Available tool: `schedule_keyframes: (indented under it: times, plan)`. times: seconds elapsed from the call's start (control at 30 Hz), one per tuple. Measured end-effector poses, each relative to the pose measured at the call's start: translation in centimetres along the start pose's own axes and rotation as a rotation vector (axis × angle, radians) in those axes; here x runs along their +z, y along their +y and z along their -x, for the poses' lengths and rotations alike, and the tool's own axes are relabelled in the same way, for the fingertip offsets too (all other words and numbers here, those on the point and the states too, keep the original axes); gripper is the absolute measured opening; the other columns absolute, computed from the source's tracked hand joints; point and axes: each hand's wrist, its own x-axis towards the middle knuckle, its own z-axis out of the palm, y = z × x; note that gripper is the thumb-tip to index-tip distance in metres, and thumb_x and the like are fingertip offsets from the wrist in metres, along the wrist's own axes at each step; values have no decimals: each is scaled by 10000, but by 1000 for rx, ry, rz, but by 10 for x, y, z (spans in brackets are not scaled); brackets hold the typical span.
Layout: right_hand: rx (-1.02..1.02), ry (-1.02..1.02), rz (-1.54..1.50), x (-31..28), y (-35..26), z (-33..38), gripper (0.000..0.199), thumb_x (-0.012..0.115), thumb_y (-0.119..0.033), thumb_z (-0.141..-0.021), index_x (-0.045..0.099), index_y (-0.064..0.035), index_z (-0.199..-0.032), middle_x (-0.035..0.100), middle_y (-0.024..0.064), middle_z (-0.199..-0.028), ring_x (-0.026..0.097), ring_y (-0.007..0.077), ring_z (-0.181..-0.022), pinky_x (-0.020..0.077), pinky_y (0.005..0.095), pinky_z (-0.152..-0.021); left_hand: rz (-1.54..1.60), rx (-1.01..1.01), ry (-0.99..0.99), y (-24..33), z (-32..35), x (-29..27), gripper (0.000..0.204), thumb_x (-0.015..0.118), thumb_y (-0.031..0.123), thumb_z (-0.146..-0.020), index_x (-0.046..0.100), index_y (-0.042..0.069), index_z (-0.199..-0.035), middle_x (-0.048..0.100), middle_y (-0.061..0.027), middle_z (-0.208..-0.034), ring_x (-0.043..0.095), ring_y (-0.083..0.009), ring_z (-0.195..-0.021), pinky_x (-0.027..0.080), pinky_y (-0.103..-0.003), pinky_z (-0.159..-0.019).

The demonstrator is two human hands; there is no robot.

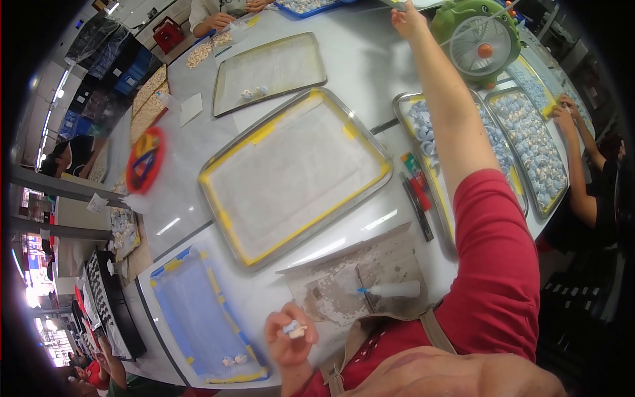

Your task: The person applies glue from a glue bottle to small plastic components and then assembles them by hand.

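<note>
Over there the left hand (283, 343) has its grip around a small blue-and-white piece (294, 329), while the right hand (411, 24) stretches across the tabletop (362, 69), its grip I can't tell.

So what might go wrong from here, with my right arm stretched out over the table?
The small blue-and-white piece pinched in your bare left hand might slip. Your right forearm crosses above the metal-rimmed tray of pale blue pieces, so it could brush some. The white plastic bottle with a blue tip lies sideways on a stained brown sheet, so may leak.
</note>
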Motion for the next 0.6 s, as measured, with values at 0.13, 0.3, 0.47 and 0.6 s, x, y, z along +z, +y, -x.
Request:
schedule_keyframes:
  times: [0.13, 0.3, 0.47, 0.6]
  plan:
    - [195, 38, 183, 34, 9, 51, 587, 638, -342, -807, 326, -30, -1194, 432, 155, -1026, 492, 261, -770, 446, 371, -614, 8, 25, -27, 0, 7, 4, 258, 533, 187, -880, 501, 30, -1081, 468, -186, -942, 539, -241, -689, 452, -301, -564]
    - [394, -261, 173, 78, -14, 164, 165, 543, -123, -872, 491, 15, -945, 551, 114, -851, 564, 183, -801, 485, 250, -628, 8, 15, -133, 2, 10, 12, 264, 503, 162, -891, 486, 29, -1118, 470, -185, -963, 535, -238, -724, 447, -301, -594]
    - [247, -770, 823, 72, -60, 337, 324, 586, -183, -856, 548, -12, -1129, 598, 58, -910, 559, 108, -824, 466, 216, -695, -32, -13, -153, 3, 13, 21, 302, 533, 203, -892, 466, 53, -1145, 454, -147, -993, 509, -191, -741, 435, -252, -621]
    - [178, -951, 1304, 31, -97, 457, 303, 565, -173, -871, 556, -3, -1123, 601, 45, -947, 556, 100, -851, 459, 220, -740, -26, -30, -78, -5, 20, 20, 329, 520, 214, -896, 477, 28, -1163, 535, -150, -1001, 529, -210, -744, 431, -276, -627]
